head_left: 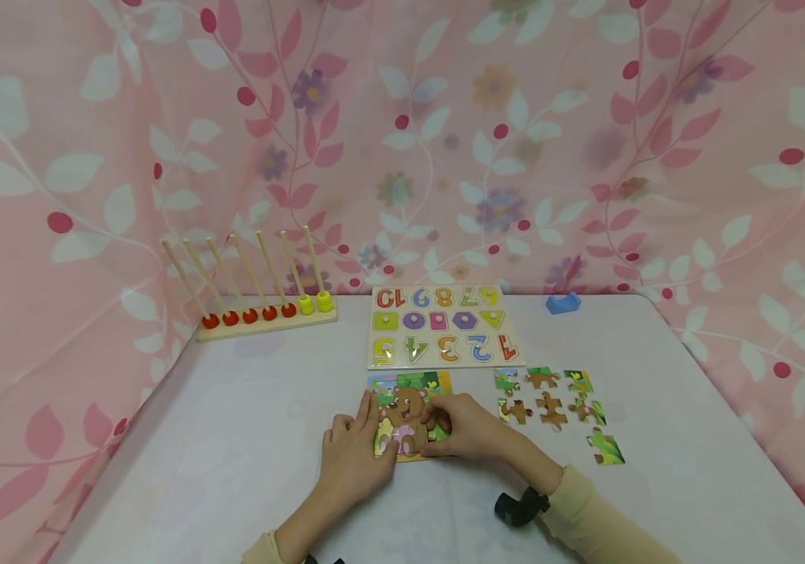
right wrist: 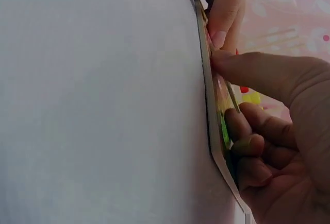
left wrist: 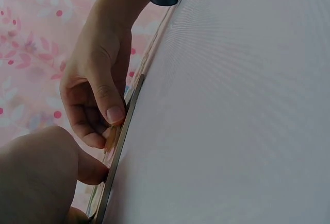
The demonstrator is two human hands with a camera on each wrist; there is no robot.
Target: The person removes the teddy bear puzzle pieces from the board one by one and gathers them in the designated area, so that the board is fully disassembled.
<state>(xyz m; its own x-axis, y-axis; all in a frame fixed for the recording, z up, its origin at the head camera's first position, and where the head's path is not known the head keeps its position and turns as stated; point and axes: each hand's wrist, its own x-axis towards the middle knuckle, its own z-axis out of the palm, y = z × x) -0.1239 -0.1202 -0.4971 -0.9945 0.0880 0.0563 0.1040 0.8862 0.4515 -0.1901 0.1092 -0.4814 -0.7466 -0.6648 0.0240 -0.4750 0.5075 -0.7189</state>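
Note:
A jigsaw board with a brown bear picture lies flat on the table. My left hand rests along its left side, fingers fairly straight, the thumb touching the picture near the bottom edge. On the board's right part, my right hand pinches a thin puzzle piece between thumb and fingers. That piece stands tilted off the board in the right wrist view; the hand hides most of it from above. Right of the board lie several loose puzzle pieces with bear and leaf parts.
Behind the jigsaw is a wooden number and shape board. At the back left stands a counting rack with red and yellow beads on pegs. A small blue object sits at the back right, before the flowered pink curtain.

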